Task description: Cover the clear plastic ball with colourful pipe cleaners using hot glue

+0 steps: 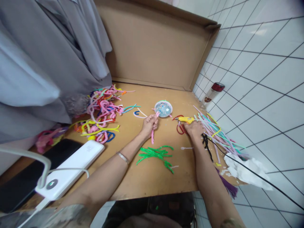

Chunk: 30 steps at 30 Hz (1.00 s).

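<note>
My left hand (150,124) is closed on a twisted pink pipe cleaner (152,136), whose lower end hangs below my fingers. Just beyond it lies a round clear dome (163,108) with bluish bits inside and a pale rim; the pink top end in my fingers overlaps its lower left edge. To the right, my right hand (195,128) is wrapped round a yellow glue gun (186,119), its nozzle pointing left towards the dome. Red-handled scissors (180,129) lie under the nozzle, beside my right fingers. Green pipe cleaners (155,154) lie in a loose bunch nearer me.
A tangled pile of coloured pipe cleaners (104,109) is at left, near a white power bank (71,169). Straight pipe cleaners (217,131), white fluff (247,167) and a black cord (251,179) lie right. A red-lidded jar (211,96) stands by the tiled wall; cardboard (156,44) rises behind.
</note>
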Motion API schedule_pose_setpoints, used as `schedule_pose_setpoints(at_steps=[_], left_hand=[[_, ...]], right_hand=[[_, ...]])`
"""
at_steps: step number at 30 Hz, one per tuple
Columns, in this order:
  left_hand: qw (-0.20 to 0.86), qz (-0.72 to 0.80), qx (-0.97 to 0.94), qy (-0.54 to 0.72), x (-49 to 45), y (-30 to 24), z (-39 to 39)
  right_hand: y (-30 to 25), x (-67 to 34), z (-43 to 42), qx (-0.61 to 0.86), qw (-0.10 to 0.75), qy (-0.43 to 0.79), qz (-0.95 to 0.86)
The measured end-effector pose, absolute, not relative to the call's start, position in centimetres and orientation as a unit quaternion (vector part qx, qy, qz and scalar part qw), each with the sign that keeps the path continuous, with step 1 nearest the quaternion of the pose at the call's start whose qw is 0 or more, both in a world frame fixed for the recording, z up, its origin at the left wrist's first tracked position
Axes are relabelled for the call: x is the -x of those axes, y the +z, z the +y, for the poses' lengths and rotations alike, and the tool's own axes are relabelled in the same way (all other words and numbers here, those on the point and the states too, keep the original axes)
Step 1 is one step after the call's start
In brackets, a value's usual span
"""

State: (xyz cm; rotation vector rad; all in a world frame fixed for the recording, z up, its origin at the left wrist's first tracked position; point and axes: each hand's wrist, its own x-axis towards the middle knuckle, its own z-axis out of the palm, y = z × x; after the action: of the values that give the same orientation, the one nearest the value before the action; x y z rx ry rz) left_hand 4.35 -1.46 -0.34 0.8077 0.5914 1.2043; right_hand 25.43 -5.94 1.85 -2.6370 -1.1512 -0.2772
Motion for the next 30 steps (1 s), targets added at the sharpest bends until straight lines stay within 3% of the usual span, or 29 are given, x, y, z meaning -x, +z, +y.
schedule_pose_setpoints(at_steps=[4, 11, 30], left_hand=[[0.711, 0.268, -0.360, 0.542, -4.3, -0.4, -1.4], [0.710, 0.256, -0.367, 0.543, -4.2, -0.6, -1.1], [0.711, 0.248, -0.382, 0.536, -4.3, -0.8, -1.3]], right_hand=[[3.0, -24.0, -6.5, 0.868, 0.110, -0.168, -0.453], [3.7, -21.7, -6.6, 0.858, 0.009, -0.022, -0.513], [2.0, -22.5, -5.9, 0.856, 0.046, -0.064, -0.511]])
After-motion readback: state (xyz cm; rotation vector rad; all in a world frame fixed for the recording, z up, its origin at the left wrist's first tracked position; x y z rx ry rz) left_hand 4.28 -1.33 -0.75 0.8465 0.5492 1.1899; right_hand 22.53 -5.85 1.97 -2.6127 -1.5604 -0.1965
